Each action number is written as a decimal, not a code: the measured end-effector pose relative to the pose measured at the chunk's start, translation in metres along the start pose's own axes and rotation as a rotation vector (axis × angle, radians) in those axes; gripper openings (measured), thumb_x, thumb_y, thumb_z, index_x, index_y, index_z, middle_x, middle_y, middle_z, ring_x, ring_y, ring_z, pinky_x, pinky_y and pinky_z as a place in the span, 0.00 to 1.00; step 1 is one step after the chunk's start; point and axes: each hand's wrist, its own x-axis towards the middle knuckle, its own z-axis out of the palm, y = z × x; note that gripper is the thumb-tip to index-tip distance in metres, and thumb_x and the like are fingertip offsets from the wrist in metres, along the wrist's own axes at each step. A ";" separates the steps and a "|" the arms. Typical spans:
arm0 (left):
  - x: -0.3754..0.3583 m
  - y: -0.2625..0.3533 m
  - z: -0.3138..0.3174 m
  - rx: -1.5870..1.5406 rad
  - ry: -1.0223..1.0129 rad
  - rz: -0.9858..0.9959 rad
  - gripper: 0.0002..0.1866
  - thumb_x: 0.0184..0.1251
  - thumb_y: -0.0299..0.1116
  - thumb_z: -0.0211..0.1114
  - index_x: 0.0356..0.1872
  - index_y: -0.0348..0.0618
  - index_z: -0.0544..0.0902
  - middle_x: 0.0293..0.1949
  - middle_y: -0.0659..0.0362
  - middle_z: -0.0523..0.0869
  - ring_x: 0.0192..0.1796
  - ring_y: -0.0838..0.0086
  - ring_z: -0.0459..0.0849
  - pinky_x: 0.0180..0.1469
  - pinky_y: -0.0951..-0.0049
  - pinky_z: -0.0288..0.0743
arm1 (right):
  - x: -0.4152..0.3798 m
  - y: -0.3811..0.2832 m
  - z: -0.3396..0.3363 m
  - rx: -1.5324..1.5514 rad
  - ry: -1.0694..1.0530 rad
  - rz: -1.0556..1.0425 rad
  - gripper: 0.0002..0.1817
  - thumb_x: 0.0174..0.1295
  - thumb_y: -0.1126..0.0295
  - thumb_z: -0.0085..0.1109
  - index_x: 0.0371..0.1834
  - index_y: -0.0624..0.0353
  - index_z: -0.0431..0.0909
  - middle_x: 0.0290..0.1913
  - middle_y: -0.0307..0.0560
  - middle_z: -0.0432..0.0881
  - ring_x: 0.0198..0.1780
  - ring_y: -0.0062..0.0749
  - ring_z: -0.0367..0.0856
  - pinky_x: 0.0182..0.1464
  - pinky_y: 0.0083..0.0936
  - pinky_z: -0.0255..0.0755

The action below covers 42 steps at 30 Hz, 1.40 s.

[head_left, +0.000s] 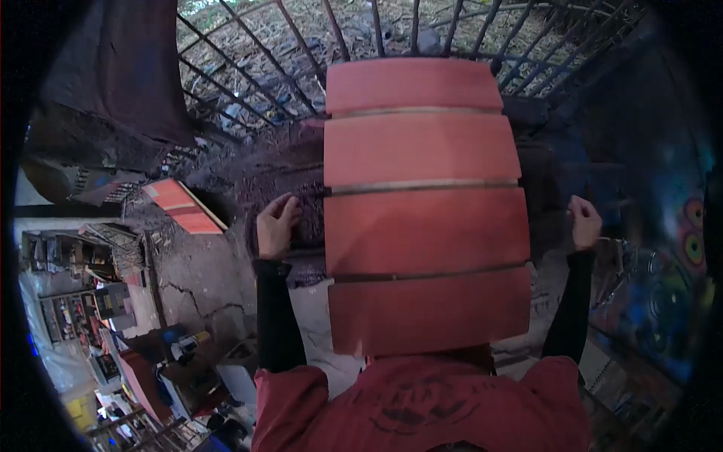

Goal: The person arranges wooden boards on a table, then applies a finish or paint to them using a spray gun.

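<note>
Several red-painted flat boards (427, 230) lie in a row in front of me, with narrow gaps between them. To the left of the row, my left hand (276, 226) is raised, its fingers loosely bent and a gap between thumb and fingers. It holds nothing and is apart from the boards. On the other side, my right hand (584, 224) hangs in the air with its fingers curled in together. No object shows in it, and it does not touch the boards. What supports the boards is mostly hidden beneath them.
A separate red board (184, 207) leans at a tilt on the left. Metal bars (376, 30) stand behind the row, with leaf-strewn ground beyond. Cluttered shelves (68, 316) and a box of items (188, 377) are at lower left. Cracked concrete floor (199, 279) lies between.
</note>
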 end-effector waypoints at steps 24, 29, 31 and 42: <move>-0.394 -0.200 -0.010 0.017 0.759 -0.246 0.16 0.65 0.38 0.55 0.32 0.32 0.80 0.26 0.56 0.81 0.28 0.77 0.77 0.28 0.73 0.73 | -0.021 0.177 -0.280 -0.737 0.390 -0.227 0.21 0.59 0.62 0.56 0.57 0.50 0.71 0.52 0.53 0.73 0.54 0.48 0.70 0.56 0.37 0.64; -0.437 -0.274 -0.022 0.224 0.773 -0.313 0.13 0.63 0.36 0.60 0.34 0.32 0.80 0.24 0.58 0.81 0.24 0.77 0.78 0.24 0.74 0.75 | -0.001 0.218 -0.286 -0.710 0.487 -0.205 0.22 0.58 0.55 0.58 0.49 0.58 0.75 0.45 0.51 0.78 0.47 0.45 0.76 0.51 0.35 0.69; -0.445 -0.264 -0.006 0.215 0.798 -0.406 0.13 0.63 0.35 0.59 0.35 0.31 0.80 0.25 0.55 0.83 0.24 0.76 0.80 0.25 0.74 0.76 | 0.005 0.225 -0.282 -0.717 0.493 -0.183 0.22 0.58 0.54 0.58 0.49 0.59 0.76 0.45 0.51 0.78 0.46 0.45 0.76 0.51 0.35 0.69; -0.501 -0.301 0.024 0.210 0.729 -0.579 0.14 0.61 0.36 0.60 0.34 0.32 0.82 0.26 0.53 0.84 0.25 0.72 0.84 0.25 0.72 0.78 | -0.003 0.210 -0.279 -0.712 0.615 -0.421 0.21 0.59 0.56 0.58 0.50 0.58 0.75 0.47 0.52 0.78 0.46 0.45 0.78 0.47 0.34 0.71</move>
